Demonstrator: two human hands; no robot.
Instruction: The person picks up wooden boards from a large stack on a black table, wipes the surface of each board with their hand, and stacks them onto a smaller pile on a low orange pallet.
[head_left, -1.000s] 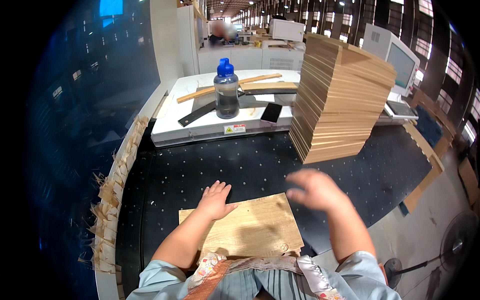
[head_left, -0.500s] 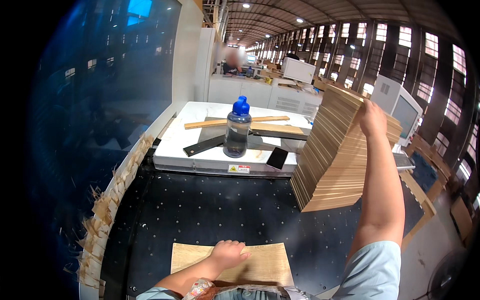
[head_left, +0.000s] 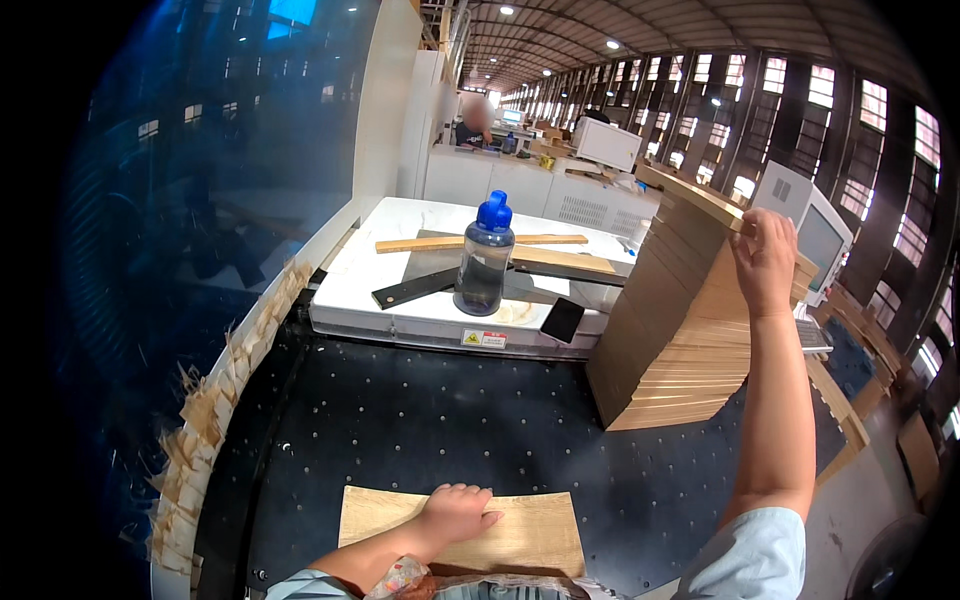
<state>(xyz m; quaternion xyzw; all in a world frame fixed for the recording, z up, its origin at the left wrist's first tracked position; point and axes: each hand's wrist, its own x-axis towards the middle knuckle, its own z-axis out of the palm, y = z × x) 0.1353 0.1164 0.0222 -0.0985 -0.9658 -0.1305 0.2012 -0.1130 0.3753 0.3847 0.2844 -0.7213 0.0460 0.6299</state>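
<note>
Close to my body, a light wood-grain board (head_left: 545, 530) lies on the black work surface. My left hand (head_left: 457, 514) rests on top of it, palm down, with the thumb apart from the fingers. To the right stands a tall stack of wooden boards (head_left: 660, 330). High up at its near right corner, my right hand (head_left: 768, 258) has closed on the edge of the top board (head_left: 692, 196). That board sits askew from those beneath it, its far end jutting out to the left. The fingers' far side is partly hidden.
Behind the black studded table (head_left: 400, 410) is a white platform (head_left: 350, 290) with a blue-capped water bottle (head_left: 485, 265), a phone (head_left: 562, 320) and wood strips (head_left: 430, 244). A blue-tinted panel (head_left: 250, 150) borders the left. A monitor (head_left: 815, 225) stands beyond the stack; a person (head_left: 472, 130) sits farther back.
My right hand now has the stack's top board, which has shifted out of line with the boards below. My left hand remains on the near board. The view has tilted slightly.
</note>
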